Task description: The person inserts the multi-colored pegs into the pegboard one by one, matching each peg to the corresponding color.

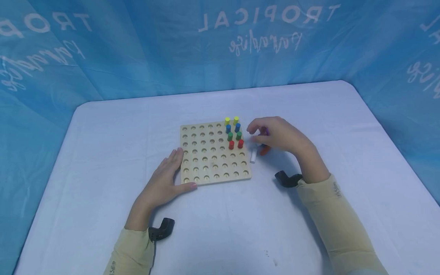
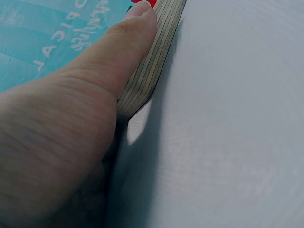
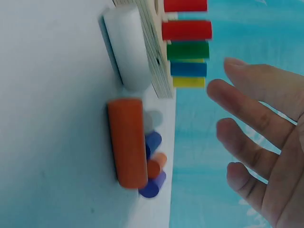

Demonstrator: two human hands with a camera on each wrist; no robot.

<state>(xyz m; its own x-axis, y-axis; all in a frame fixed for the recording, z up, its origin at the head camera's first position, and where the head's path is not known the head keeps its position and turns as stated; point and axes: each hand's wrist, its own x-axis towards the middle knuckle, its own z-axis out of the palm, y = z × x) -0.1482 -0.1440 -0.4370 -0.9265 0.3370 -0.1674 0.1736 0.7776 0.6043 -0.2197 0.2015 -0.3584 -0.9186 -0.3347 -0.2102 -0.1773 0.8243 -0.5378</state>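
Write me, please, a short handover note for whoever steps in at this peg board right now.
Left hand: open, resting against the near left corner of the wooden peg board, thumb along its edge.
Right hand: open, fingers spread above the loose pegs to the right of the board, holding nothing.
Done: eight pegs stand in the far right corner in pairs: yellow, blue, green, red.
Left: white peg, orange peg and some purple and orange ones lie on the table; most holes are unfilled.
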